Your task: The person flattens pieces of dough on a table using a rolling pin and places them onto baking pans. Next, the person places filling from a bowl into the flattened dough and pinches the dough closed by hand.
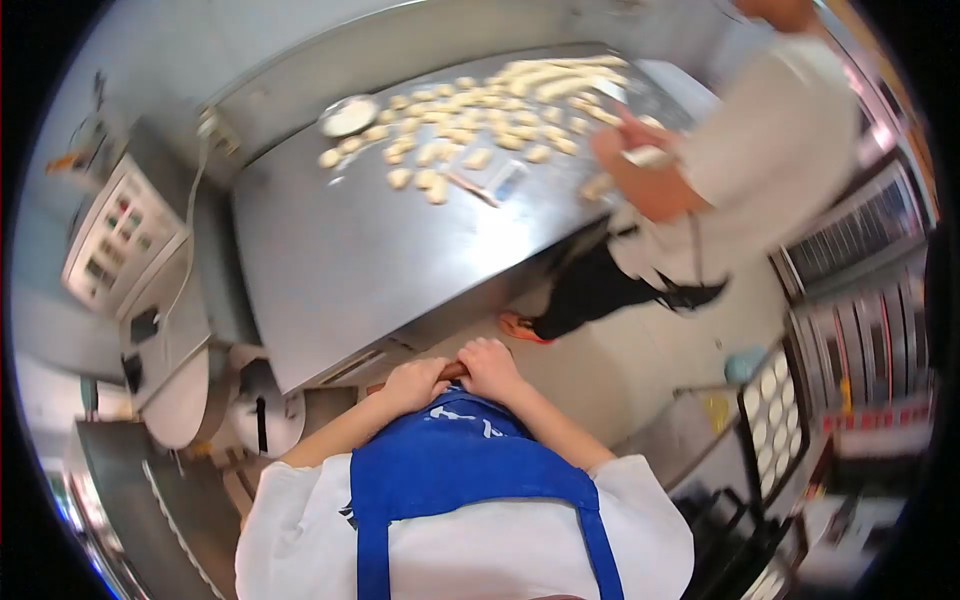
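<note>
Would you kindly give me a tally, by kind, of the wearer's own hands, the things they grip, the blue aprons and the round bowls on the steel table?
Left hand and right hand: 2
Brown rod gripped by both: 1
Blue apron: 1
Round bowl with white contents: 1
Total: 5

One head-worn camera is looking forward and steeply down, its wide lens bending straight edges and darkening the corners. The blue apron (440,460) is filling the near part, low in view; the left hand (413,386) and right hand (490,370) are showing just beyond, and the counter (345,250) is stretching farther off.
</note>
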### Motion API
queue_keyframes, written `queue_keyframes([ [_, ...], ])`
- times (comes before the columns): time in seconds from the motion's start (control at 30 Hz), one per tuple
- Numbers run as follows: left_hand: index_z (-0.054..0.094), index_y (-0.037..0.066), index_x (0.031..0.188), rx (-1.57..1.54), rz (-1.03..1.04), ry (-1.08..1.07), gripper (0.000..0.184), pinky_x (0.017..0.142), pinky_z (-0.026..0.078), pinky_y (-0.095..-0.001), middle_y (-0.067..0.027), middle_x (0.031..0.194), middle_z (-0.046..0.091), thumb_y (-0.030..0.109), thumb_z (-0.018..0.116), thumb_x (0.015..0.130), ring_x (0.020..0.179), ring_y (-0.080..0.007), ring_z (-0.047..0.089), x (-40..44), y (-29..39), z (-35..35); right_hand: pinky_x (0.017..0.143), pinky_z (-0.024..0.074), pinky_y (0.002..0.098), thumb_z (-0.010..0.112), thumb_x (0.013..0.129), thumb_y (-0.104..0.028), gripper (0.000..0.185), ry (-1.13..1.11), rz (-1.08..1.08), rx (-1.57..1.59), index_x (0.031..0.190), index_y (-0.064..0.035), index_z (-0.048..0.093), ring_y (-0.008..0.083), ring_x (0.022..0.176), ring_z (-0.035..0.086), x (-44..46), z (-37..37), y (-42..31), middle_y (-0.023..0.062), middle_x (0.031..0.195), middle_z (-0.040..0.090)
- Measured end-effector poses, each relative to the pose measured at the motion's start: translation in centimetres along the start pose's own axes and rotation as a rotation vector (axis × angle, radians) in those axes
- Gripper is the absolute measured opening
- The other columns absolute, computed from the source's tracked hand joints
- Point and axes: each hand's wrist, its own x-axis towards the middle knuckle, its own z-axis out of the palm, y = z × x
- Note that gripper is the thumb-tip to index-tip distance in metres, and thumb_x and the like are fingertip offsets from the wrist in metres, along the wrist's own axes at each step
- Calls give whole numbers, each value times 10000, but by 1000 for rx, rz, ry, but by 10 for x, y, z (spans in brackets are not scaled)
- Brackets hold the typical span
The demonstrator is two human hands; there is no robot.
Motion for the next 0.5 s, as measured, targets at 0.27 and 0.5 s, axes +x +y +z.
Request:
queue_keyframes([
  [0.27,528,69,1220,-104,-766,468,378,811,518,-501,-186,1036,636,225,634,893,960,-400,628,-24,-152,-7,881,469,441,688,789,-229,320,69,-251,208,1068,-76,658,328,989,615,239,8,17,140,1024,661],
  [0.5,526,112,1250,-54,-1082,641,380,878,493,-459,-147,1147,561,234,625,905,1035,-366,571,24,-184,-31,857,495,448,645,846,-302,334,110,-17,300,1039,-33,683,361,967,631,465,38,105,175,1012,684],
])
